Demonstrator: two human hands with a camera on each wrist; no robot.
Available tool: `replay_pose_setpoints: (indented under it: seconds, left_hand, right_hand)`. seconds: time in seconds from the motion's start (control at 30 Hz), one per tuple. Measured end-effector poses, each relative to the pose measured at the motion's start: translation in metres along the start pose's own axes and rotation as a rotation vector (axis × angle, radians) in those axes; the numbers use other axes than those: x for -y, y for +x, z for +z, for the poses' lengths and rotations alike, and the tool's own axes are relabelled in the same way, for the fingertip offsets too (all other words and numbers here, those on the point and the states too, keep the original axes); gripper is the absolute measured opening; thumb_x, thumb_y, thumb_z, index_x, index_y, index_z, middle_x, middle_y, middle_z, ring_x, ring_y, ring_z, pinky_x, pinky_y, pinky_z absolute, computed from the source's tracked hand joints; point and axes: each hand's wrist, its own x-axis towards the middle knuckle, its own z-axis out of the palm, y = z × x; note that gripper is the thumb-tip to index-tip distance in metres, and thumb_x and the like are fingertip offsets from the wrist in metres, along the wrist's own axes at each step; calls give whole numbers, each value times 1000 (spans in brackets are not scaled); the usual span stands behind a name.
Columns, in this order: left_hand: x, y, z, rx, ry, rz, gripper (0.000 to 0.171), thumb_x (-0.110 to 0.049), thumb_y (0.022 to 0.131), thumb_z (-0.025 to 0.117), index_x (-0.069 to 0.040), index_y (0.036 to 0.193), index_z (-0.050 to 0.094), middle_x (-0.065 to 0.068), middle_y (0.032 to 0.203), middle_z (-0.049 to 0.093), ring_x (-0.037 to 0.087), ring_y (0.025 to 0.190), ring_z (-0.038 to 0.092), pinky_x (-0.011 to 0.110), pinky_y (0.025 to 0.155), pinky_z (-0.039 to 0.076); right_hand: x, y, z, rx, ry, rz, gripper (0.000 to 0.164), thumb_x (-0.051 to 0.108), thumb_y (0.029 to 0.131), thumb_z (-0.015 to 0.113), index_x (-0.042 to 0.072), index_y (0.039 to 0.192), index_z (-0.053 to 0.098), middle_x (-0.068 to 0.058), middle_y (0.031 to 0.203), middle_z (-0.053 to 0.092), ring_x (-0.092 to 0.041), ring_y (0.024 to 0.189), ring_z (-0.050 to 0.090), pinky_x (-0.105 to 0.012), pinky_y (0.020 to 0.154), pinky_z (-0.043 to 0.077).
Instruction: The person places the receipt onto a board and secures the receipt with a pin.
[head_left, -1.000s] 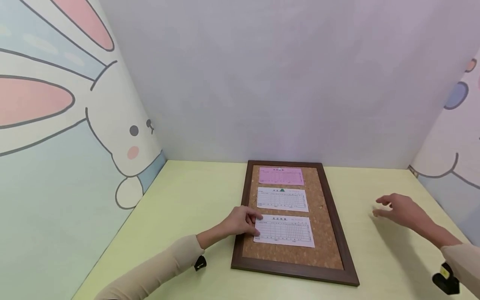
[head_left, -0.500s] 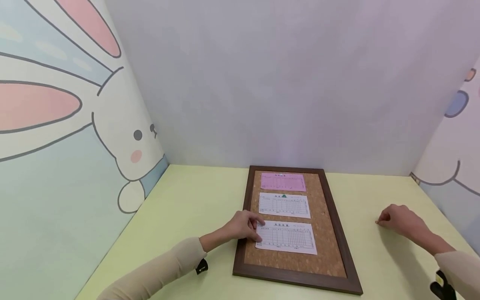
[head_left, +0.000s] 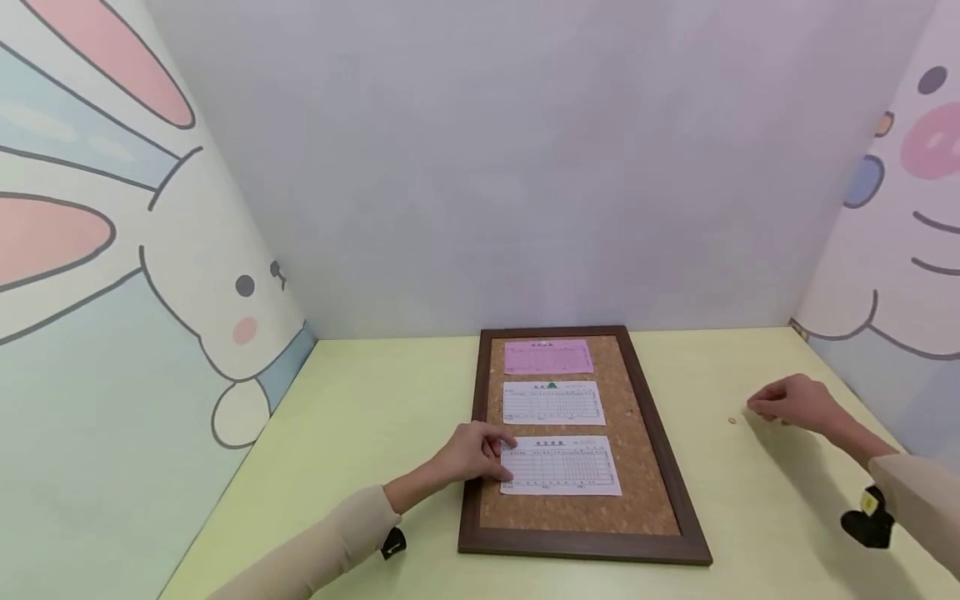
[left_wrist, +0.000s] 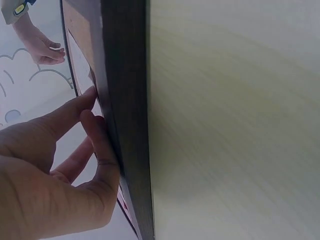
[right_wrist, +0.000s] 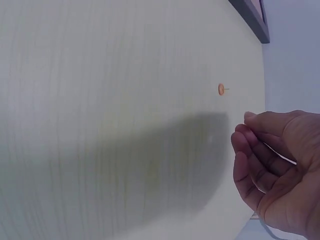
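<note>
My left hand (head_left: 468, 454) reaches over the brown frame of the corkboard (head_left: 577, 512). Its spread thumb and finger press the left edge of the lowest white printed form (head_left: 560, 467) against the cork. A thumbtack (right_wrist: 221, 89), orange with a thin point, lies on its side on the table. My right hand (right_wrist: 280, 165) hovers just beside it, fingers loosely bent, with nothing visible between thumb and fingertips. Higher on the board are a second white form (head_left: 552, 406) with a green pin (head_left: 552, 385) at its top, and a pink form (head_left: 548, 357).
The pale yellow tabletop (head_left: 390, 383) spreads to both sides of the board. A plain grey-white wall (head_left: 480, 167) stands behind, with cartoon-painted walls at left (head_left: 82, 433) and right (head_left: 930, 283).
My right hand came down to the tack, then drew back a little; the tack now lies apart from its fingers. My left hand stays on the lowest form. The head view has shifted slightly.
</note>
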Motion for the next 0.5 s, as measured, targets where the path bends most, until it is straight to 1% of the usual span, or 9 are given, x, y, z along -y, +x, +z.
replay_pose_setpoints:
  seconds: [0.07, 0.13, 0.23, 0.27, 0.33, 0.4, 0.5]
  left_hand:
    - [-1, 0, -1, 2, 0, 0, 37, 0, 74, 89, 2, 107, 74, 7, 79, 59, 5, 56, 48, 16, 52, 40]
    - [-1, 0, -1, 4, -9, -7, 37, -1, 74, 89, 2, 107, 74, 7, 79, 59, 4, 56, 48, 16, 53, 40]
    - [-2, -1, -2, 3, -11, -14, 37, -1, 73, 89, 2, 107, 74, 7, 79, 59, 4, 57, 49, 16, 52, 40]
    - [-2, -1, -2, 1, -13, -18, 37, 0, 73, 89, 2, 107, 74, 7, 79, 59, 4, 57, 49, 16, 53, 40]
    - [-3, -2, -2, 0, -18, -25, 37, 0, 73, 89, 1, 107, 74, 7, 80, 59, 5, 57, 49, 16, 53, 41]
    - [-4, -2, -3, 1, -20, -30, 38, 0, 73, 89, 1, 107, 74, 7, 80, 60, 5, 57, 49, 17, 53, 41]
    - [-5, -3, -3, 1, -26, -40, 38, 1, 73, 88, 1, 108, 74, 7, 81, 59, 6, 57, 48, 17, 53, 40]
  right_hand:
    - [-1, -2, -3, -18, -13, 3, 28, 21, 100, 64, -4, 93, 75, 1, 73, 69, -2, 62, 57, -24, 57, 47]
    - [-1, -5, -1, -38, -33, -22, 29, 23, 100, 65, -3, 92, 77, 2, 73, 71, -1, 62, 55, -24, 56, 44]
    - [3, -6, 7, -48, -43, -55, 26, 26, 96, 71, 1, 93, 79, 4, 74, 72, 3, 62, 53, -23, 56, 42]
    - [5, -6, 11, -48, -39, -72, 26, 26, 95, 72, 1, 96, 79, 4, 75, 73, 4, 63, 54, -23, 57, 42]
    - [12, -5, 16, -50, -37, -89, 24, 25, 93, 74, 2, 96, 80, 4, 76, 73, 4, 62, 52, -23, 58, 41]
    - [18, -3, 19, -55, -52, -89, 21, 23, 91, 76, 3, 92, 81, 3, 75, 74, 2, 62, 52, -23, 58, 40]
    - [28, 1, 18, -39, -90, -91, 16, 17, 89, 75, 2, 88, 80, -3, 76, 75, -4, 63, 52, -27, 58, 41]
